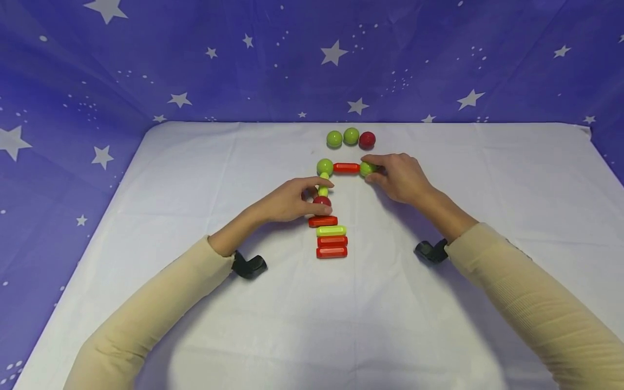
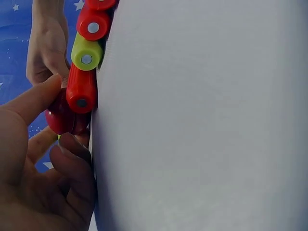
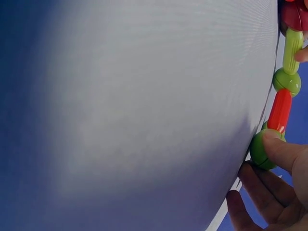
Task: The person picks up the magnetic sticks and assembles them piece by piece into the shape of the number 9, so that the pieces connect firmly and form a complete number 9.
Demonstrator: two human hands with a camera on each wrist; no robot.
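My left hand [image 1: 287, 201] grips a dark red ball [image 2: 60, 118], thumb on its near side and fingers around the rest. From that ball a yellow-green magnetic rod [image 3: 292, 50] runs away from me to a green ball [image 1: 325, 166], and the left index finger lies over this rod. A red rod [image 1: 346, 168] extends rightward from the green ball, making an L-shaped chain. At its right end, my right hand [image 1: 403, 177] pinches a second green ball [image 3: 261, 149] between thumb and fingers. The chain lies on the white cloth.
Nearest me, below the dark red ball, several loose rods lie side by side, red ones [image 1: 332, 253] and one yellow-green rod [image 1: 331, 231]. Behind the chain sit two loose green balls [image 1: 334, 139] and a red ball [image 1: 367, 140]. A blue starry curtain [image 1: 273, 65] hangs behind the table.
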